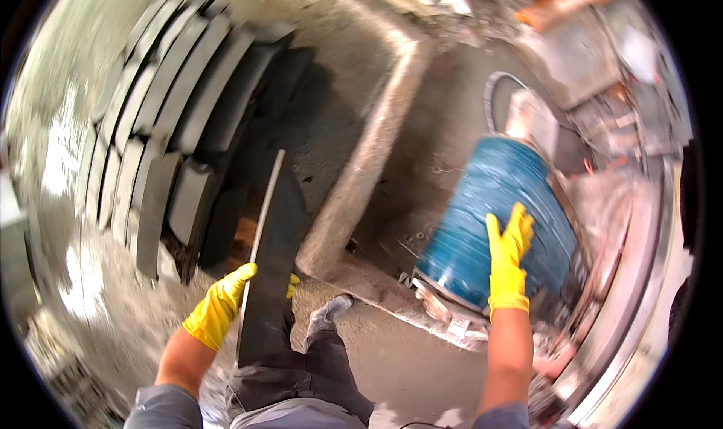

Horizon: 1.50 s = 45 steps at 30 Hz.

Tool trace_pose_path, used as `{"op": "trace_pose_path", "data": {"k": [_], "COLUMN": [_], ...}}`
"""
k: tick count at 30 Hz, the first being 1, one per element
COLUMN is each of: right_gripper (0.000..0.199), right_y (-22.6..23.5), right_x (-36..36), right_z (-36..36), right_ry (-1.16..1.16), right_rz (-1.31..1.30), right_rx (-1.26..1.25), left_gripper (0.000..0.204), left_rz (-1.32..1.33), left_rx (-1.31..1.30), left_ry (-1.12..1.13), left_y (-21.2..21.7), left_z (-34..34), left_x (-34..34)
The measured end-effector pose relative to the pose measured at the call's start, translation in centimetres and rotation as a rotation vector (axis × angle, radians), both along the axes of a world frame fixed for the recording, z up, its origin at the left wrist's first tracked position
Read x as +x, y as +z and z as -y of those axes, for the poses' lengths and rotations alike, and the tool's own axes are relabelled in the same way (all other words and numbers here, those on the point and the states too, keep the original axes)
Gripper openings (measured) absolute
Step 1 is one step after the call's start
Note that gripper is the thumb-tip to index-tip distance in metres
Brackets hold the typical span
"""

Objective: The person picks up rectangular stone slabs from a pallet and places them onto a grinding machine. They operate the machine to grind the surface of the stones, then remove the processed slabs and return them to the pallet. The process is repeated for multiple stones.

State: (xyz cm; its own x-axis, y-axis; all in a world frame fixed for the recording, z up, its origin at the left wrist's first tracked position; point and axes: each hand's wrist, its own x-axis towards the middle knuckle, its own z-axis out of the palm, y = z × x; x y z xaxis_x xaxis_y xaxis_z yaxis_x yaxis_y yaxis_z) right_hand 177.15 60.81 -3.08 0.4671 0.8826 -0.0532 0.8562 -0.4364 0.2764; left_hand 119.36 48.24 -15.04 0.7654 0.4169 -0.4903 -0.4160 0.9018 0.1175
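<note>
My left hand (224, 302), in a yellow rubber glove, grips a long dark slab (265, 308) that stands on edge beside my leg. The thumb lies over its pale narrow edge, and yellow fingertips show on the slab's far side. My right hand (509, 252), gloved in yellow too, is open with the fingers spread over a large blue drum-shaped cover (471, 210) on a machine. Whether the palm presses on the blue surface, I cannot tell. The slab's lower part is hidden by shadow and my legs.
A leaning stack of grey slabs (169, 90) stands against the wall at left. A low concrete curb (369, 158) runs between the stack and the machine. At the far right lie a flat board (568, 60) and an orange object (572, 0). My shoe (331, 312) is near the curb's corner.
</note>
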Motion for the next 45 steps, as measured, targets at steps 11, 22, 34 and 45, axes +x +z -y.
{"op": "trace_pose_path", "data": {"k": [11, 22, 34, 45], "right_gripper": [0.071, 0.077, 0.077, 0.072], "right_y": [-0.2, -1.7, -2.7, -2.6], "right_x": [16.7, 26.4, 28.3, 28.1], "right_z": [31.0, 28.9, 28.7, 28.0], "right_ry": [-0.484, -1.673, -1.708, -1.676], "right_rz": [-0.262, -0.318, -0.265, -0.128], "right_rx": [1.000, 1.149, 1.094, 1.075], "left_gripper": [0.106, 0.094, 0.100, 0.090], "left_rz": [-0.119, -0.801, -0.937, -0.888], "left_rx": [0.309, 1.054, 2.480, 2.533], "left_ry": [0.013, -0.546, -0.914, -1.003], "left_y": [21.5, 23.5, 19.0, 18.7], "left_z": [0.2, -5.4, -4.6, -3.4], "left_x": [28.1, 52.2, 84.6, 89.4]}}
